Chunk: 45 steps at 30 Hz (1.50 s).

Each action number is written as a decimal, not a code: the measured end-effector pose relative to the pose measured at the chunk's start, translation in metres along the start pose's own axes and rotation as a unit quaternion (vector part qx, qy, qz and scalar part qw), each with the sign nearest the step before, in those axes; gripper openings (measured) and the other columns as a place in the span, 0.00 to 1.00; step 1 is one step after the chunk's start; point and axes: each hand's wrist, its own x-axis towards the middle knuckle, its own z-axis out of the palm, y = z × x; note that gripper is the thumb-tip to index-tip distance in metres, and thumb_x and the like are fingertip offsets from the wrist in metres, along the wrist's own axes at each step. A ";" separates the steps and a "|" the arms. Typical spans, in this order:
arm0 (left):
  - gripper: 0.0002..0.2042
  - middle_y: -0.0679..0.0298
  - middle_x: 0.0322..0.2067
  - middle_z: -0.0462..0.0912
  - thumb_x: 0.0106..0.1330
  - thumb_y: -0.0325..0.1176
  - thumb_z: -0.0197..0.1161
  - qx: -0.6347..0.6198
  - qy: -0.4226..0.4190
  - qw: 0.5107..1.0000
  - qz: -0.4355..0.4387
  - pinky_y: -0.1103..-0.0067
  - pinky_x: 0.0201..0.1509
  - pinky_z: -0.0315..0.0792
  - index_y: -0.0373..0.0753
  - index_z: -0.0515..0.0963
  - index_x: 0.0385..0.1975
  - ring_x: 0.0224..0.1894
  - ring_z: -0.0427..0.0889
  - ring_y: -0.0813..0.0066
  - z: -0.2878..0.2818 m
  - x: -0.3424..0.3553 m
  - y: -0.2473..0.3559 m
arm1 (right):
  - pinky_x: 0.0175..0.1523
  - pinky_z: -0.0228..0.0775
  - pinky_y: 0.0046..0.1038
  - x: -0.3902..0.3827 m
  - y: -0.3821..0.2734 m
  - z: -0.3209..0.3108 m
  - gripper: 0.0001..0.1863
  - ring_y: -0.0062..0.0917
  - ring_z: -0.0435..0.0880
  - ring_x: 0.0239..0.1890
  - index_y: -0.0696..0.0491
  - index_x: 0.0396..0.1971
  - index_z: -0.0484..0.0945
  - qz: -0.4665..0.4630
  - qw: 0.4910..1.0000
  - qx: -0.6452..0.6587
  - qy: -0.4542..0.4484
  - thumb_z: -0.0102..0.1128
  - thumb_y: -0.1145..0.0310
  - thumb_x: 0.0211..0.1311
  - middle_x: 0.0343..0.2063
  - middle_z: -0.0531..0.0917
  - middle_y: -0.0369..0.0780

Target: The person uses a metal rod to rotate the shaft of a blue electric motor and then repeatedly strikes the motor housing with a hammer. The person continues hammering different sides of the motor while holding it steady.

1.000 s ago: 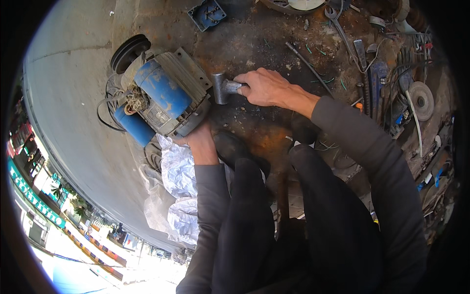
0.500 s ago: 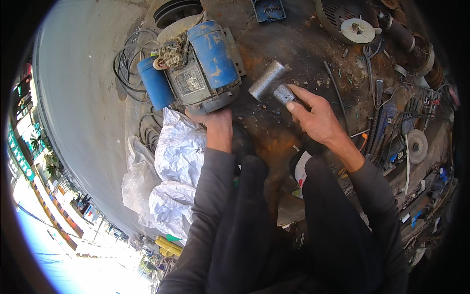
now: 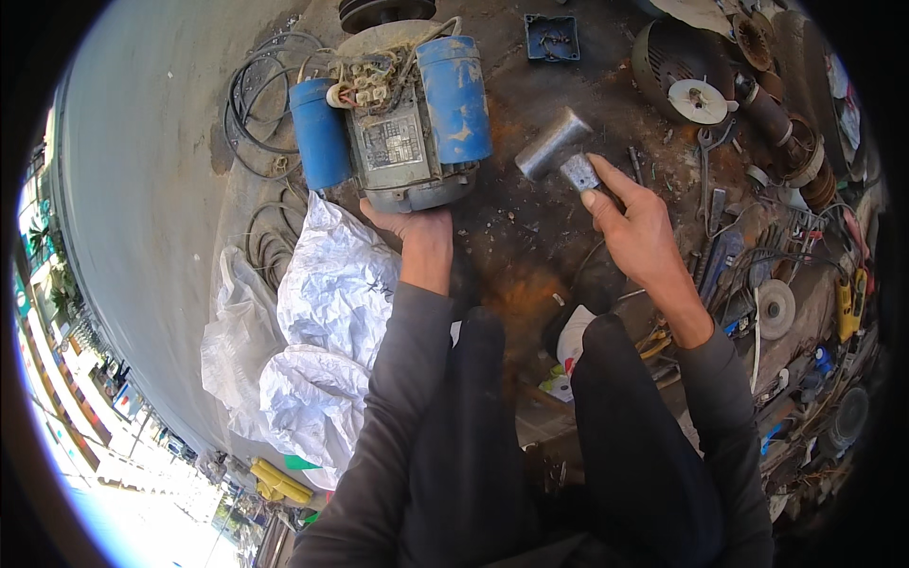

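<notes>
An electric motor (image 3: 396, 142) with two dusty blue cylinders, exposed terminal wiring and a dark pulley at its far end lies at upper centre. My left hand (image 3: 417, 237) grips the lower end of the motor from underneath, its fingers partly hidden. To the right of the motor, my right hand (image 3: 632, 230) is closed on a metal hammer (image 3: 549, 147), thumb and forefinger near its cylindrical steel head, which is held diagonally. Behind the hammer sits a small blue open box (image 3: 530, 38) with small pieces inside. Crumpled white sacks (image 3: 331, 284) lie just left of my left forearm.
Coiled cables (image 3: 251, 142) lie left of the motor. At upper right are a slotted housing (image 3: 653, 66), rusty parts (image 3: 786, 142) and a wrench (image 3: 705, 170). Assorted tools and a grey disc (image 3: 776, 308) crowd the right side. My dark-clad legs fill the lower middle.
The hammer, in my right hand, has moved away from the motor's side and turned from upright to diagonal. The view has shifted, with the motor appearing higher and more square on.
</notes>
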 end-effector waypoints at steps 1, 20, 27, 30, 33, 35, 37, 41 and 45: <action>0.35 0.57 0.66 0.79 0.68 0.57 0.43 0.006 0.005 1.000 0.010 0.51 0.72 0.71 0.42 0.77 0.68 0.66 0.78 0.50 0.000 0.001 -0.001 | 0.42 0.75 0.27 0.004 0.001 0.007 0.28 0.20 0.82 0.34 0.57 0.72 0.74 0.022 0.996 0.066 0.063 0.63 0.65 0.77 0.33 0.85 0.37; 0.35 0.57 0.63 0.81 0.69 0.58 0.44 0.009 0.074 0.997 0.018 0.57 0.70 0.74 0.40 0.77 0.67 0.63 0.80 0.52 0.008 -0.007 0.003 | 0.42 0.75 0.30 0.007 -0.012 0.021 0.27 0.22 0.79 0.32 0.57 0.70 0.75 0.023 0.999 0.033 0.021 0.64 0.64 0.76 0.31 0.86 0.46; 0.41 0.61 0.67 0.78 0.70 0.68 0.39 -0.010 -0.001 1.000 0.008 0.55 0.72 0.69 0.44 0.75 0.70 0.67 0.75 0.54 -0.006 0.005 0.004 | 0.46 0.78 0.39 -0.013 -0.016 0.034 0.26 0.49 0.89 0.36 0.57 0.69 0.74 0.002 0.999 0.001 -0.050 0.61 0.65 0.76 0.32 0.86 0.57; 0.39 0.62 0.66 0.79 0.70 0.68 0.42 -0.036 0.000 0.999 -0.005 0.59 0.71 0.69 0.43 0.75 0.68 0.66 0.76 0.57 -0.009 0.005 0.006 | 0.46 0.78 0.37 -0.032 -0.024 0.023 0.26 0.36 0.88 0.35 0.59 0.70 0.73 0.048 0.994 -0.002 -0.093 0.61 0.67 0.75 0.33 0.86 0.56; 0.39 0.63 0.65 0.79 0.70 0.69 0.44 -0.070 0.015 0.997 -0.037 0.61 0.71 0.69 0.43 0.76 0.67 0.65 0.76 0.58 -0.012 -0.001 0.007 | 0.39 0.75 0.25 -0.049 -0.050 -0.005 0.34 0.18 0.79 0.31 0.60 0.78 0.64 0.145 0.952 0.129 -0.237 0.58 0.77 0.74 0.37 0.84 0.41; 0.38 0.63 0.65 0.79 0.71 0.68 0.45 -0.088 0.017 0.994 -0.063 0.61 0.71 0.69 0.43 0.76 0.66 0.65 0.77 0.58 -0.012 -0.002 0.009 | 0.36 0.74 0.22 -0.056 -0.085 -0.014 0.37 0.16 0.77 0.30 0.58 0.81 0.58 0.072 0.961 0.131 -0.234 0.57 0.79 0.74 0.36 0.81 0.37; 0.34 0.63 0.61 0.82 0.71 0.65 0.49 -0.118 0.033 0.990 -0.070 0.61 0.70 0.70 0.44 0.77 0.64 0.63 0.79 0.59 -0.011 -0.003 0.013 | 0.34 0.74 0.22 -0.054 -0.130 -0.019 0.41 0.15 0.77 0.30 0.56 0.83 0.50 0.026 0.939 0.207 -0.273 0.55 0.79 0.75 0.36 0.80 0.37; 0.28 0.64 0.54 0.85 0.71 0.61 0.54 -0.143 0.041 0.985 -0.092 0.63 0.63 0.74 0.44 0.80 0.57 0.56 0.83 0.62 -0.008 0.001 0.022 | 0.36 0.73 0.20 -0.029 -0.192 -0.017 0.39 0.14 0.76 0.30 0.56 0.83 0.52 0.067 0.949 0.123 -0.282 0.54 0.79 0.75 0.38 0.82 0.38; 0.26 0.62 0.53 0.85 0.72 0.58 0.53 -0.174 0.066 0.976 -0.115 0.64 0.62 0.76 0.43 0.80 0.55 0.54 0.83 0.62 -0.007 0.000 0.022 | 0.41 0.72 0.22 -0.017 -0.210 0.013 0.35 0.15 0.74 0.34 0.57 0.80 0.60 -0.021 0.971 -0.097 -0.219 0.55 0.78 0.75 0.41 0.85 0.42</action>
